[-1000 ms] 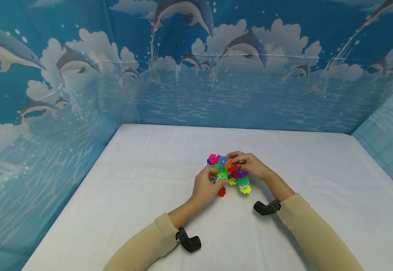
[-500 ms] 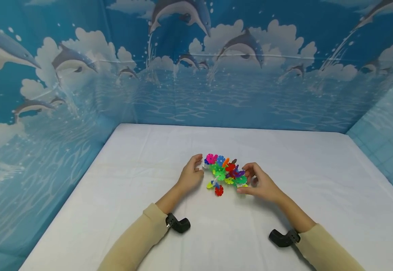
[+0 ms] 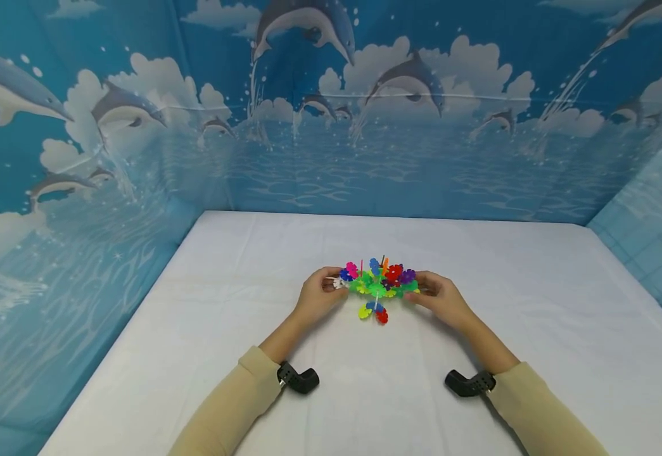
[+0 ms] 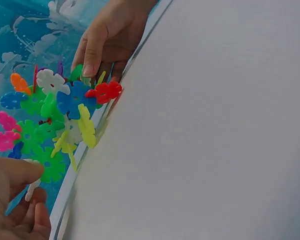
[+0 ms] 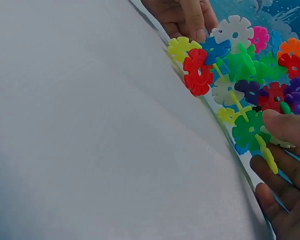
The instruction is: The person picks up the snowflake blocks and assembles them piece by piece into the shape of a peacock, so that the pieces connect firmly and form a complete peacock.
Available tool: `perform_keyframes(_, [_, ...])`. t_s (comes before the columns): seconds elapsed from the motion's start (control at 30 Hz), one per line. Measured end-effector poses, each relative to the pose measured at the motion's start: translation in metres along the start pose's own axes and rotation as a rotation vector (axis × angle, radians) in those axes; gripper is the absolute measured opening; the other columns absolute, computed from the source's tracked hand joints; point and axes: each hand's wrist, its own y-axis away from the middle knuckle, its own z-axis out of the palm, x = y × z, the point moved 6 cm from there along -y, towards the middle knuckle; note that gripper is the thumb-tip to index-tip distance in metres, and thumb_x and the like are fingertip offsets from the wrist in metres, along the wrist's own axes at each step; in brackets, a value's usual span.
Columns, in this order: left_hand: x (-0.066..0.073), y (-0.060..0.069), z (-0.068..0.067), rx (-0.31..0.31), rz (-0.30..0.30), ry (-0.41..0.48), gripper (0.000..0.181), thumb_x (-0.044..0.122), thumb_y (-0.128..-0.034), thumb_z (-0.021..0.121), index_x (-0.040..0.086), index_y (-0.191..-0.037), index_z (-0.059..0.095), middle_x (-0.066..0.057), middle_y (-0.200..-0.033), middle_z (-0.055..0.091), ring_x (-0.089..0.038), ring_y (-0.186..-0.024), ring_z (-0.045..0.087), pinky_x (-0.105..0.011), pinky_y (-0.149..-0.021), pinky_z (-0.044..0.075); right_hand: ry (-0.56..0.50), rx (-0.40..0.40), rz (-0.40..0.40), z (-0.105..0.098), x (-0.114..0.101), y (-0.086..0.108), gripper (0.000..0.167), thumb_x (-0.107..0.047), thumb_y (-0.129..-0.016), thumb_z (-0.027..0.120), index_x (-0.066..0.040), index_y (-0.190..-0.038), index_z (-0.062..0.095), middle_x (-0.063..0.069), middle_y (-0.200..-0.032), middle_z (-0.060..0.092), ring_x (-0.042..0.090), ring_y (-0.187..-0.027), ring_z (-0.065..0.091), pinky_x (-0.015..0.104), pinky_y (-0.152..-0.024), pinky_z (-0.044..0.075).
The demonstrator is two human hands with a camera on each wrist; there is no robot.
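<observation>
A cluster of interlocked plastic snowflake discs (image 3: 377, 286) in many colours is held up between both hands. My left hand (image 3: 315, 295) pinches a white disc (image 4: 33, 187) at the cluster's left end with thumb and fingers. At the other end, my right hand (image 3: 443, 301) grips the green disc (image 5: 250, 131) edge, the thumb lying over it. A blue disc with a red disc (image 3: 382, 316) and a yellow disc (image 3: 364, 311) juts from the near side. Pink, orange, red and purple discs stand up along the back.
A white cloth covers the table (image 3: 251, 253). Behind it and at both sides hangs a blue curtain (image 3: 331, 164) printed with dolphins. Each wrist wears a black camera mount (image 3: 302, 380).
My left hand left the cluster's front and took its left end; my right hand moved from the back to the right end. The cluster has since been turned and tilted.
</observation>
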Motion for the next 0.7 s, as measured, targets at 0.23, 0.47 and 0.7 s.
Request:
perform_keyframes(0.23, [-0.009,0.000,0.000,-0.010,0.039,0.080,0.045,0.001,-0.0838,0.073,-0.003,-0.126,0.059,-0.018,-0.122,0.059,-0.029,-0.101,0.060,-0.034,-0.087,0.052,0.005,0.002,0.041,0.001,0.011,-0.004,0.056,-0.025,-0.090,0.071,0.007,-0.132,0.052,0.026,-0.130,0.056,0.041,-0.118,0.054,0.051,-0.099,0.044])
perform_keyframes(0.47, [-0.017,0.000,0.000,-0.035,0.039,0.099,0.047,0.003,-0.0858,0.072,-0.004,-0.130,0.056,-0.018,-0.128,0.059,-0.031,-0.104,0.061,-0.033,-0.088,0.052,0.020,0.005,0.046,0.003,0.013,-0.003,0.057,-0.027,-0.089,0.072,0.007,-0.132,0.053,0.025,-0.130,0.056,0.041,-0.120,0.052,0.051,-0.101,0.042])
perform_keyframes(0.7, [-0.007,0.004,-0.003,-0.029,0.040,0.103,0.043,0.002,-0.0908,0.066,-0.007,-0.131,0.054,-0.022,-0.129,0.057,-0.036,-0.107,0.059,-0.041,-0.091,0.050,0.037,0.000,0.055,0.004,0.013,-0.003,0.056,-0.029,-0.088,0.074,0.005,-0.129,0.056,0.023,-0.128,0.058,0.038,-0.118,0.053,0.050,-0.101,0.042])
